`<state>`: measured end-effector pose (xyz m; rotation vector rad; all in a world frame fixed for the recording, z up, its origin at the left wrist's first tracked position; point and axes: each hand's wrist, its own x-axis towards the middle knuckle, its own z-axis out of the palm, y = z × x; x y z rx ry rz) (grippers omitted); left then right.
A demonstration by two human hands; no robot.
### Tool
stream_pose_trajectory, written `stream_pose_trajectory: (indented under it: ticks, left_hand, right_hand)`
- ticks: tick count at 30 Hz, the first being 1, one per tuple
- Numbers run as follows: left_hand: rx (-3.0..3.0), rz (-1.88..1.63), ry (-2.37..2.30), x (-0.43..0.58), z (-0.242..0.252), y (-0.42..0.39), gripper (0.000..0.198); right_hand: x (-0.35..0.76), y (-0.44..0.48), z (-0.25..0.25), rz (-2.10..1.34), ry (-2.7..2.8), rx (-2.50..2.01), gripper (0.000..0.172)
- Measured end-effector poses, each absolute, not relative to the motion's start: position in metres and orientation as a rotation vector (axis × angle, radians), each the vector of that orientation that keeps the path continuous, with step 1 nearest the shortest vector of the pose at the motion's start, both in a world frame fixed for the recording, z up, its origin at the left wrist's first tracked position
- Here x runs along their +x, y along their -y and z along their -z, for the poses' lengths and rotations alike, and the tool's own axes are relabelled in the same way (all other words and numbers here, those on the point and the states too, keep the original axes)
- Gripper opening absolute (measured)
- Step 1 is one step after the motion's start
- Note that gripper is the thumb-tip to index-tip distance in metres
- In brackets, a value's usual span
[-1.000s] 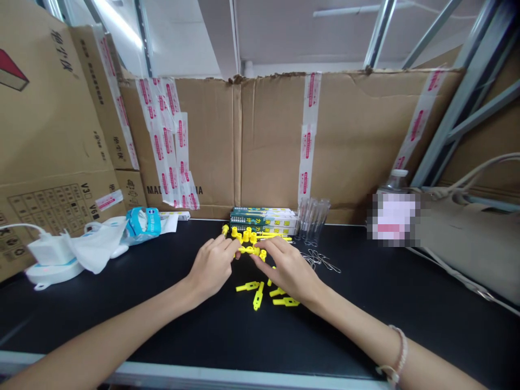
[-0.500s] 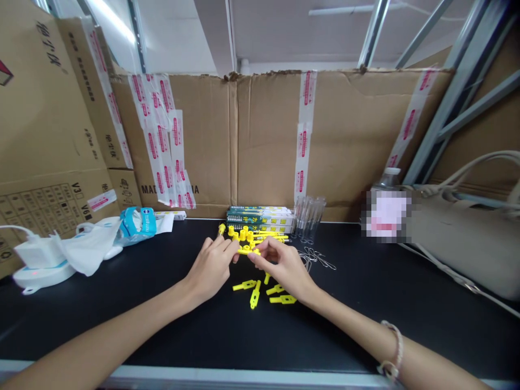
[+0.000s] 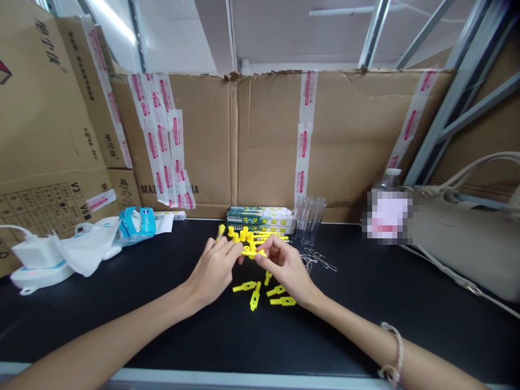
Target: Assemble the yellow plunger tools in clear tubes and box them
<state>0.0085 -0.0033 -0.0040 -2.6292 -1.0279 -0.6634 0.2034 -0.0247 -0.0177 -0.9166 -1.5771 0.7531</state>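
A yellow plastic piece (image 3: 252, 253) is pinched in the right hand (image 3: 285, 265), while the left hand (image 3: 212, 265) curls just beside it, its grip hard to tell. More yellow plastic parts (image 3: 255, 296) lie loose on the black workbench (image 3: 345, 325), near stacked printed boxes (image 3: 260, 219).

Right hand (image 3: 287, 269) pinching yellow plastic piece (image 3: 252, 253), left hand (image 3: 213, 270) just beside.

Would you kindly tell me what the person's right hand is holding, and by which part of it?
The right hand pinches a flat yellow plastic piece by its right-hand end.
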Motion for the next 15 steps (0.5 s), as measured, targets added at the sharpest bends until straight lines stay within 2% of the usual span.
stream_pose_trajectory:
  ticks: [9,15]
  left_hand:
    - [-2.498,0.596,0.914,0.0047,0.0004,-0.0018,0.035]
    - [-2.451,0.596,0.804,0.0007,-0.004,-0.0061,0.033]
  right_hand:
    - [0.2011,0.0271,0.0138,-0.791,1.568,-0.982,0.021]
    - [0.198,0.0287,0.0121,-0.906,1.575,-0.92,0.026]
